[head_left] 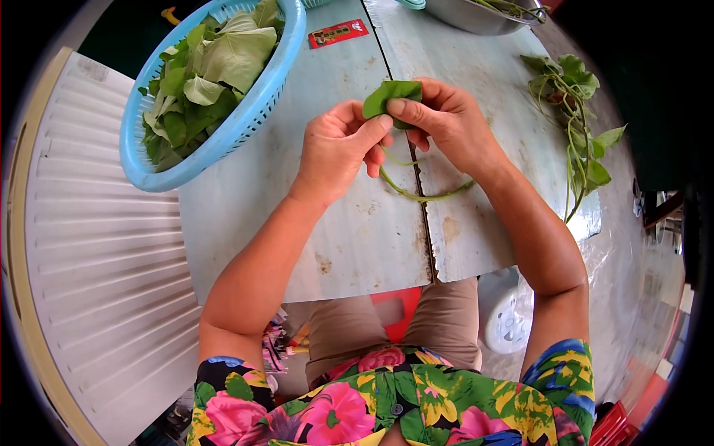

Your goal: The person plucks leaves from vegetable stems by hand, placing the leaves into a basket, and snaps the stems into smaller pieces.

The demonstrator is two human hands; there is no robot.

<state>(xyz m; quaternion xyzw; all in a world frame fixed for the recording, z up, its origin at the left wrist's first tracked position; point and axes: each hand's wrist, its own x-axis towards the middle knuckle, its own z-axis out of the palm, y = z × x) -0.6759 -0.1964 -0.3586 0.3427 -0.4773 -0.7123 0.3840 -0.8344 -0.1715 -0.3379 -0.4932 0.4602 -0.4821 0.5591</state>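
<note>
Where the white ridged panel (111,245) fans out at the far left, we look just past it to the blue basket (172,175), tilted in our view and heaped with loose green leaves (201,97). Next along, a small red packet (338,33) lies flat on the pale, stained tabletop (357,245), near the basket's rim. And now the middle, where it's all happening: the left hand (346,141) has its grip closed, thumb and finger pinching the lower left edge of a green leaf (388,95), which is up above the tabletop between the two hands. Below them a thin green stem (424,198) curves across the dark seam; whether the left fingers hold its upper end, we can't tell. Over to the right hand (446,119), grip closed too, thumb pressed on the face of that same leaf. Beyond it, at the far edge, there's a metal bowl (476,16) with some stems (513,7) in it, and then, out at the right edge of the tabletop, a bunch of leafy vines (576,123) trails towards us.
</note>
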